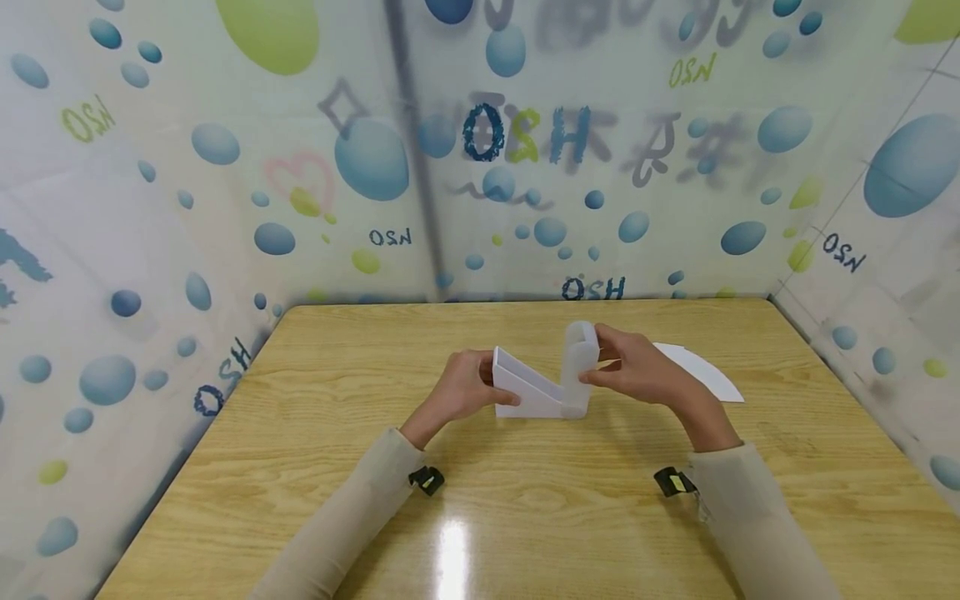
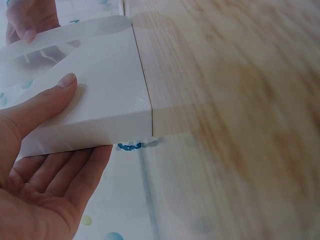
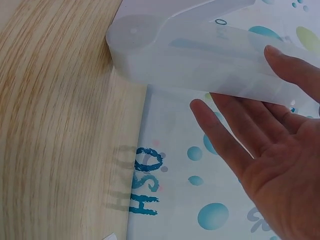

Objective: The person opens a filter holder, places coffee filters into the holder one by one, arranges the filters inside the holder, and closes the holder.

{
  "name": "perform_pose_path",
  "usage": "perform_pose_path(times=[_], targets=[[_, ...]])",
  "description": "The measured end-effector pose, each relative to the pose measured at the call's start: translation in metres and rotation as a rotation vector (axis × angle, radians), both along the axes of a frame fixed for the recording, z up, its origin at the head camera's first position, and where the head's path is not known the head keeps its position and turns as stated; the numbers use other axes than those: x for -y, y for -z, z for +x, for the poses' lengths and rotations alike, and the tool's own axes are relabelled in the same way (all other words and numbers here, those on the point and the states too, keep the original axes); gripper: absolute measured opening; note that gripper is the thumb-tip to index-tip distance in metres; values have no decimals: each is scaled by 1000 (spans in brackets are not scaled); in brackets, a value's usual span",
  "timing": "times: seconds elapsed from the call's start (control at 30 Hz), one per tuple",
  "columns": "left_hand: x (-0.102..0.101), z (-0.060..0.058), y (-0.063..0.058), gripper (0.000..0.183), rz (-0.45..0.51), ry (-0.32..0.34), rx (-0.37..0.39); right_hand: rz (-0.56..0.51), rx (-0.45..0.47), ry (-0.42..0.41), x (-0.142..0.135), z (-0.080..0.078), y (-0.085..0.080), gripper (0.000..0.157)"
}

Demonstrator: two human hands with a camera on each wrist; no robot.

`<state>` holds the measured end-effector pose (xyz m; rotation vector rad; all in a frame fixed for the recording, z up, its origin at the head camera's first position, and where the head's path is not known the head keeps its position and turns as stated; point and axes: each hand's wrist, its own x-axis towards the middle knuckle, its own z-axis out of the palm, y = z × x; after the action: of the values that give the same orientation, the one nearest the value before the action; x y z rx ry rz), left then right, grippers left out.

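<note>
"White box (image 1: 528,402) over the middle of the table (image 1: 525,492): how do the hands have it?"

"Left hand (image 1: 465,385) grips the left end, thumb across the near face, fingers on the far one. Right hand (image 1: 641,367) is more loosely curled, lightly pinching the translucent cover (image 1: 579,371), which stands upright at the box's right end."

"Which step is that?"

"I'd judge it as swinging the cover about its rounded lower end, now partway. The next move seems to call for a firm left hold while the right guides the cover without twisting it."

"What can't you make out?"

"Whether the box's lower edge touches the table, and what, if anything, lies inside. From the head view the left fingers are mostly hidden, and the white sheet (image 1: 705,371) on the right is partly covered by the right hand"
</note>
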<state>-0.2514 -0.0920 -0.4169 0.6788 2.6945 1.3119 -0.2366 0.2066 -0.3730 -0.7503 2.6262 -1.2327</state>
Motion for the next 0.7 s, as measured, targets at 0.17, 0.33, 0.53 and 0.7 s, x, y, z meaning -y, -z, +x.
perform_pose_path(times=[0.17, 0.33, 0.53, 0.7], targets=[[0, 0, 0, 36, 1, 6, 3, -2, -1, 1, -1, 0, 0, 45], [0, 0, -1, 37, 2, 8, -5, -7, -2, 0, -2, 0, -1, 45], [1, 0, -1, 38, 2, 9, -5, -7, -11, -4, -3, -1, 0, 44], [0, 0, 1, 38, 6, 5, -5, -6, -15, -7, -4, 0, 0, 44]])
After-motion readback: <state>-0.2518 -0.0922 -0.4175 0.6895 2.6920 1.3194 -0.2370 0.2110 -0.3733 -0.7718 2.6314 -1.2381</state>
